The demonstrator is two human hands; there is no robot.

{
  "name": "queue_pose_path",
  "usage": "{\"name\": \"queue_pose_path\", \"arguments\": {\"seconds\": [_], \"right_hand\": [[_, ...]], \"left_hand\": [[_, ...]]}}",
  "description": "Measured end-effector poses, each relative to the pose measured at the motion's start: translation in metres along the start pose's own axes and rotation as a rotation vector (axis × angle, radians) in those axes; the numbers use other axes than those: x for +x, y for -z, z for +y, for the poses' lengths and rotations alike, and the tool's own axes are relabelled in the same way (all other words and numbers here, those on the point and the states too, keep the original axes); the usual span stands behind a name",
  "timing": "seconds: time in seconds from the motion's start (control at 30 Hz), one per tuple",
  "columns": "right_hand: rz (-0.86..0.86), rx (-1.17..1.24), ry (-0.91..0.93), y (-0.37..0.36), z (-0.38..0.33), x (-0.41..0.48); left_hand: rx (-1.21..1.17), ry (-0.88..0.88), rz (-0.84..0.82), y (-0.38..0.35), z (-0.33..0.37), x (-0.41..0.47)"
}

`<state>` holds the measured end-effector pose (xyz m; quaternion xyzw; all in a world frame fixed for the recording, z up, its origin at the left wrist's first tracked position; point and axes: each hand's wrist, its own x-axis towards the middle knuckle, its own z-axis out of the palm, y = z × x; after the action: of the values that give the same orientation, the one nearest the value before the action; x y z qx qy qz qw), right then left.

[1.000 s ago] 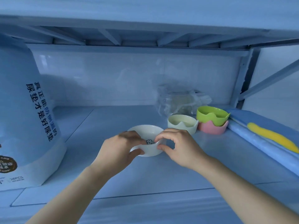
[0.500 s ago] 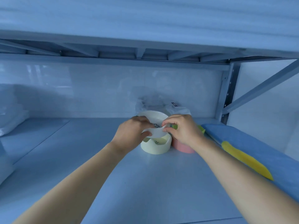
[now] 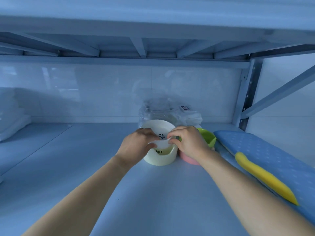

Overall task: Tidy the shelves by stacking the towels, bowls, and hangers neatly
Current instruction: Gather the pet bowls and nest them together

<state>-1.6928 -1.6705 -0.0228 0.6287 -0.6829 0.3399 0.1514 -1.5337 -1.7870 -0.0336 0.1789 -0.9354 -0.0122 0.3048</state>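
White bowl [image 3: 157,127]: over the cream bowl [image 3: 160,160] on the shelf [image 3: 153,193], seemingly not seated.
Grips: left grip [image 3: 136,145] and right grip [image 3: 189,142] both pinch its near rim.
Risk: released crooked, it may wedge or tip out.
Neighbour: right wrist could nudge the pink bowl [image 3: 186,159].

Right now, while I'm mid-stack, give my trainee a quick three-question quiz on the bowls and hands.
1. True or false: the green bowl sits inside the pink bowl.
2. The left hand and right hand grip the white bowl directly over: A) the cream bowl; B) the pink bowl; C) bare shelf.
3. Which hand is nearer the green bowl?

Key: 1 true; 2 A; 3 the right hand.
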Motion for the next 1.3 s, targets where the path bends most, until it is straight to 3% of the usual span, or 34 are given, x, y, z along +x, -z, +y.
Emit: {"name": "queue_pose_path", "arguments": {"seconds": [0.4,0.67,0.77,0.87,0.97,1.3], "right_hand": [[-0.091,-0.027,0.011,-0.004,0.006,-0.015],[-0.13,-0.068,-0.049,-0.004,0.002,-0.02],[-0.102,-0.093,-0.066,-0.012,0.0,-0.023],[-0.081,-0.117,-0.065,-0.028,-0.007,-0.029],[-0.044,-0.134,-0.094,-0.036,-0.01,-0.032],[-0.004,-0.168,-0.076,-0.04,-0.009,-0.037]], "left_hand": [[-0.085,-0.105,-0.03,-0.009,-0.004,-0.012],[-0.186,-0.099,0.069,-0.021,-0.003,-0.023],[-0.212,-0.034,0.103,-0.028,-0.006,-0.029],[-0.255,0.137,0.174,-0.034,-0.009,-0.034],[-0.343,0.256,0.143,-0.041,-0.011,-0.035],[-0.518,0.293,0.134,-0.055,-0.016,-0.036]]}}
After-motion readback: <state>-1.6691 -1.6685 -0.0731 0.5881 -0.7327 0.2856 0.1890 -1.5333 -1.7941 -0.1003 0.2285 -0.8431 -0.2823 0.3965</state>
